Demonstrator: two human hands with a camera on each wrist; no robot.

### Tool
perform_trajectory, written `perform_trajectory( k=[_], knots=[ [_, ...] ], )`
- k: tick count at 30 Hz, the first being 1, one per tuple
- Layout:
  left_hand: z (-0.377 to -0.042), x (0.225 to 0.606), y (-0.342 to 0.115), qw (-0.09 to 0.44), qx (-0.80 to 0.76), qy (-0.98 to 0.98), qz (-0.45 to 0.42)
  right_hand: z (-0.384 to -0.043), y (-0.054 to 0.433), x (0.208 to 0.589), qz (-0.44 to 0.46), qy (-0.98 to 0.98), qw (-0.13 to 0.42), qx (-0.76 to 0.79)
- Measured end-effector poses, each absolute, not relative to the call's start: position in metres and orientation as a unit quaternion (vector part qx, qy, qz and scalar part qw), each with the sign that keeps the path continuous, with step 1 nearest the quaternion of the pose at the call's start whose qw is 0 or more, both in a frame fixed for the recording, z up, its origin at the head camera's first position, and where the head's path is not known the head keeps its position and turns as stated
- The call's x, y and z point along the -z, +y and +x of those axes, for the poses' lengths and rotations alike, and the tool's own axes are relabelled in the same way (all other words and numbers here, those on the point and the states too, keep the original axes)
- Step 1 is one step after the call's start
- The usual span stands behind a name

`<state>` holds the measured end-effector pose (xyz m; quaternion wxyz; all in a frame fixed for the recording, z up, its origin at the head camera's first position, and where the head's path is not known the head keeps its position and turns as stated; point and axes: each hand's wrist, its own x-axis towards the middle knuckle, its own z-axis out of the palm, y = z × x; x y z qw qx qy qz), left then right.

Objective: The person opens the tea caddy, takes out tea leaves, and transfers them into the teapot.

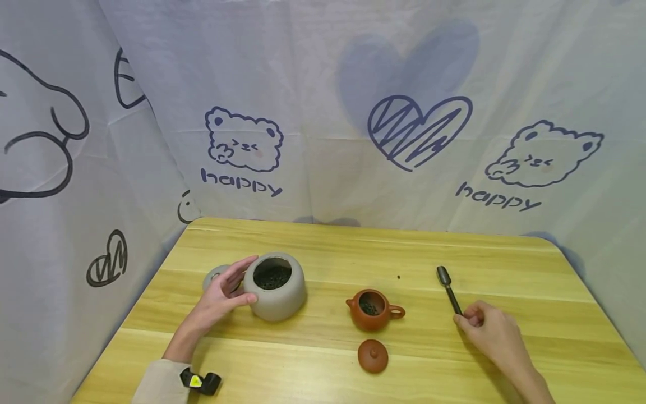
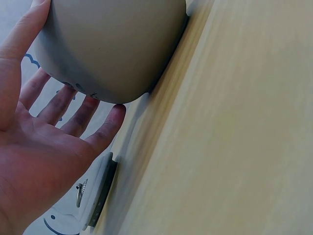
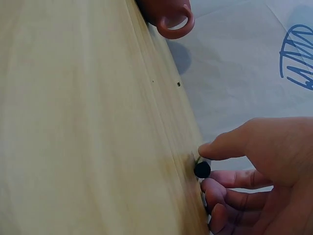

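Note:
On the left of the head view, my left hand (image 1: pixel 222 294) holds the side of a round grey tea jar (image 1: pixel 282 300), thumb on the near side and fingers on the far side. Dark tea leaves (image 1: pixel 273 277) show through its mouth. My right hand (image 1: pixel 497 334) pinches the handle end of a dark tea scoop (image 1: pixel 451 293), which lies at or just above the table. In the right wrist view, only the round black end of the scoop (image 3: pixel 202 170) shows between thumb and fingers. Between the hands stands an uncovered clay teapot (image 1: pixel 364 321) with some leaves inside.
The teapot's lid (image 1: pixel 372 357) lies in front of the pot. A grey jar lid (image 1: pixel 212 275) sits behind the left hand, partly hidden by it. One small dark bit (image 1: pixel 398 276) is on the wooden table (image 1: pixel 282 365). Printed cloth (image 1: pixel 313 112) hangs along the back and sides.

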<state>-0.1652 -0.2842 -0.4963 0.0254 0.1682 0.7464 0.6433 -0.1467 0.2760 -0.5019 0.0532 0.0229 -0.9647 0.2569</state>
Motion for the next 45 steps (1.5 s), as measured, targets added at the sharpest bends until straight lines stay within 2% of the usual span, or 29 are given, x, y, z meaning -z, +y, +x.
perform_trajectory(
  k=[7, 18, 33, 45],
  knots=[
    [-0.166, 0.495, -0.283, 0.027, -0.643, 0.747, 0.168, -0.147, 0.278, 0.498, 0.012, -0.964, 0.022, -0.265],
    [-0.167, 0.495, -0.28, 0.027, -0.64, 0.75, 0.166, -0.152, 0.276, 0.49, 0.028, -0.96, 0.045, -0.276],
    [-0.165, 0.494, -0.282, 0.03, -0.64, 0.75, 0.165, -0.161, 0.255, 0.477, 0.088, -0.931, 0.131, -0.328],
    [-0.16, 0.476, -0.28, 0.026, -0.603, 0.777, 0.178, -0.157, 0.236, 0.474, 0.124, -0.907, 0.173, -0.364]
  ],
)
